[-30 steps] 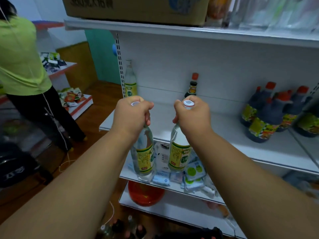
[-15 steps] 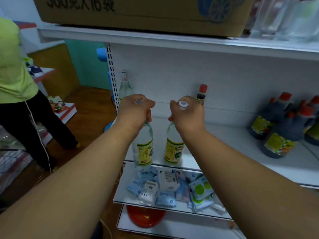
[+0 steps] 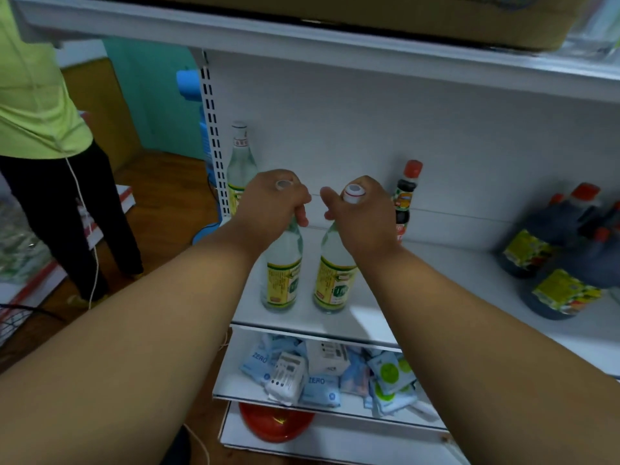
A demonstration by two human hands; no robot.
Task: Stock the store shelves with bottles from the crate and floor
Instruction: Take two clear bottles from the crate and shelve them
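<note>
My left hand (image 3: pixel 271 203) grips the neck of a clear glass bottle (image 3: pixel 281 276) with a yellow-green label. My right hand (image 3: pixel 359 213) grips the neck of a matching bottle (image 3: pixel 333 280). Both bottles stand upright, side by side, near the front left of the white shelf (image 3: pixel 385 317); whether their bases touch it I cannot tell. A third such bottle (image 3: pixel 239 162) stands at the shelf's back left corner. A small dark sauce bottle (image 3: pixel 404 199) with a red cap is at the back, just right of my right hand.
Large dark jugs (image 3: pixel 557 256) with red caps fill the shelf's right side. A cardboard box (image 3: pixel 369 15) sits on the shelf above. Packets (image 3: pixel 322 374) lie on the lower shelf, a red bowl (image 3: pixel 275 424) beneath. A person in green (image 3: pixel 37 105) stands at left.
Both hands carried their bottles forward and up from in front of the lower shelves to over the middle shelf. The view moved closer to the shelf.
</note>
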